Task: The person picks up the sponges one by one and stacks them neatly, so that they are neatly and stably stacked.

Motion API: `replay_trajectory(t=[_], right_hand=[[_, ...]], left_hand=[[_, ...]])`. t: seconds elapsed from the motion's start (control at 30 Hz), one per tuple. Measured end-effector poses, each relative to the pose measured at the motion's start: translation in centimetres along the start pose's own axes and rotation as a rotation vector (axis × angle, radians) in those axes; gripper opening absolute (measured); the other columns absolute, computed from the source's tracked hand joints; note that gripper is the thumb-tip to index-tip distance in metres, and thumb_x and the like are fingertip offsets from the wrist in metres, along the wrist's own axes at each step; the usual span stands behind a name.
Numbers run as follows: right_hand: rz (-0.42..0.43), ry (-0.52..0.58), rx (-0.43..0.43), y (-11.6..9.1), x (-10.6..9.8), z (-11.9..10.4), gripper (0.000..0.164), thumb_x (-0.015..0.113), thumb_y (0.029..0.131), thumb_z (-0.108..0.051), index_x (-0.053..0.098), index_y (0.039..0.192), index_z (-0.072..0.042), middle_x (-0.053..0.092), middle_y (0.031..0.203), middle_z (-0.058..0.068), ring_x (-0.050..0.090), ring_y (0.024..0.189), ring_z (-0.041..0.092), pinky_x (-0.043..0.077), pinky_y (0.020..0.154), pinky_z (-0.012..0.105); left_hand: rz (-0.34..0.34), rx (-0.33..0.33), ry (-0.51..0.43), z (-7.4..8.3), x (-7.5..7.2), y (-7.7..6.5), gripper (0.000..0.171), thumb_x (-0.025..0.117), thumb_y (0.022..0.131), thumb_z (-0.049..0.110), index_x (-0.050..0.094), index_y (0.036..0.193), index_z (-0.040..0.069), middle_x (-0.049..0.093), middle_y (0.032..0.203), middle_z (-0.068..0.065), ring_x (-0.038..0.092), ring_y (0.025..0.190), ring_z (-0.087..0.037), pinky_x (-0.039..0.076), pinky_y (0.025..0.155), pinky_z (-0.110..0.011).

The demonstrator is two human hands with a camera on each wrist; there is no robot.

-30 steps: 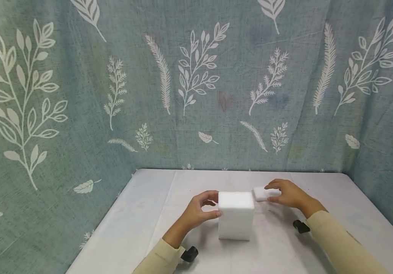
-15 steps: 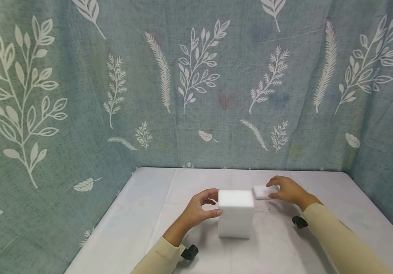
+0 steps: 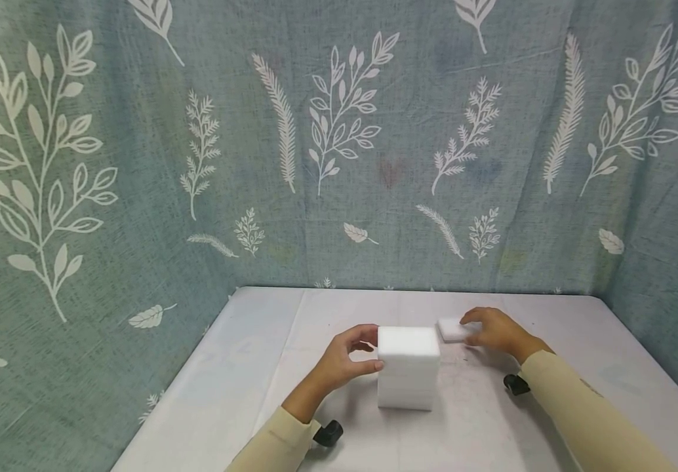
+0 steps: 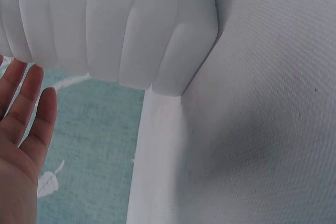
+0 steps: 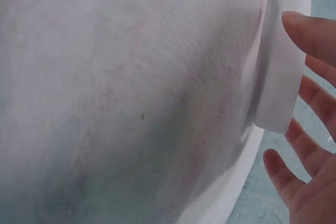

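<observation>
Near the middle of the table, a stack of white sponges (image 3: 408,373) stands upright; the left wrist view shows its several layers (image 4: 110,30). My left hand (image 3: 343,359) holds the stack's left side near the top, thumb on the front edge and fingers toward the back. In the left wrist view those fingers (image 4: 31,108) reach the sponges with their tips. Farther back and right, a flat white sponge (image 3: 450,330) lies on the table. My right hand (image 3: 497,332) grips its right end, with the thumb (image 5: 304,27) on the near side and fingers beyond; the hand covers that end.
A white cloth covers the table (image 3: 268,354). Behind it and along both sides hangs a blue-green curtain (image 3: 339,164) with white leaf prints. A black wrist camera (image 3: 328,434) sits under the left sleeve, another black wrist camera (image 3: 516,385) under the right.
My right hand has shifted slightly right and its thumb and fingers have closed in on the flat sponge. My left hand and the stack have stayed in place.
</observation>
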State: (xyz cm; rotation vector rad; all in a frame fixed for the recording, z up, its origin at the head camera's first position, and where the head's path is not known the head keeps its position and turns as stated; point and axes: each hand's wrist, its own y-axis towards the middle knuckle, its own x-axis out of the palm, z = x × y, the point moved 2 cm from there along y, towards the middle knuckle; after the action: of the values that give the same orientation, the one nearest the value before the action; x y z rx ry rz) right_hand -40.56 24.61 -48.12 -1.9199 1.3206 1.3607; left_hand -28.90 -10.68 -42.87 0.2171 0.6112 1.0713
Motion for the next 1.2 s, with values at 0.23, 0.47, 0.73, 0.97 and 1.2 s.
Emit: replay_trajectory(t=[0.23,0.47,0.73,0.97,1.2], right_hand=[[0.023,0.005,-0.009,0.3,0.5,0.3,0.034,0.079,0.072,-0.014,0.074,0.105,-0.009,0.063,0.114,0.011,0.054,0.114,0.039,0.042,0.096,0.057],[0.022,-0.001,0.002,0.5,0.7,0.5,0.034,0.076,0.07,-0.008,0.074,0.104,-0.009,0.061,0.111,0.008,0.056,0.11,0.036,0.044,0.094,0.054],[0.015,-0.004,-0.052,0.9,-0.3,-0.3,0.031,0.074,0.072,-0.004,0.073,0.103,-0.007,0.065,0.108,0.006,0.057,0.109,0.035,0.045,0.094,0.053],[-0.005,-0.003,-0.001,0.8,0.1,0.1,0.032,0.077,0.07,-0.005,0.073,0.102,-0.009,0.063,0.112,0.009,0.054,0.113,0.039,0.042,0.097,0.055],[0.018,0.021,-0.003,0.7,0.3,0.2,0.032,0.079,0.07,-0.006,0.073,0.102,-0.009,0.063,0.111,0.008,0.054,0.113,0.039,0.041,0.097,0.056]], left_hand=[[-0.004,-0.003,-0.022,-0.1,0.0,0.0,0.052,0.078,0.079,0.006,0.057,0.126,-0.002,0.064,0.11,-0.016,0.056,0.106,-0.046,0.045,0.09,-0.061],[-0.003,0.008,-0.021,-0.2,0.1,0.0,0.052,0.079,0.079,0.005,0.057,0.126,-0.001,0.064,0.11,-0.015,0.056,0.104,-0.045,0.046,0.089,-0.059],[0.004,0.005,0.001,0.1,0.0,0.2,0.052,0.078,0.08,0.007,0.057,0.127,0.0,0.064,0.11,-0.014,0.057,0.104,-0.044,0.046,0.09,-0.06],[-0.002,-0.023,-0.004,0.2,0.0,0.0,0.051,0.078,0.081,0.008,0.057,0.127,-0.001,0.064,0.11,-0.015,0.056,0.106,-0.044,0.045,0.091,-0.06],[0.002,-0.016,-0.007,0.3,0.0,0.0,0.051,0.077,0.081,0.007,0.057,0.127,-0.001,0.064,0.11,-0.015,0.056,0.106,-0.045,0.043,0.09,-0.063]])
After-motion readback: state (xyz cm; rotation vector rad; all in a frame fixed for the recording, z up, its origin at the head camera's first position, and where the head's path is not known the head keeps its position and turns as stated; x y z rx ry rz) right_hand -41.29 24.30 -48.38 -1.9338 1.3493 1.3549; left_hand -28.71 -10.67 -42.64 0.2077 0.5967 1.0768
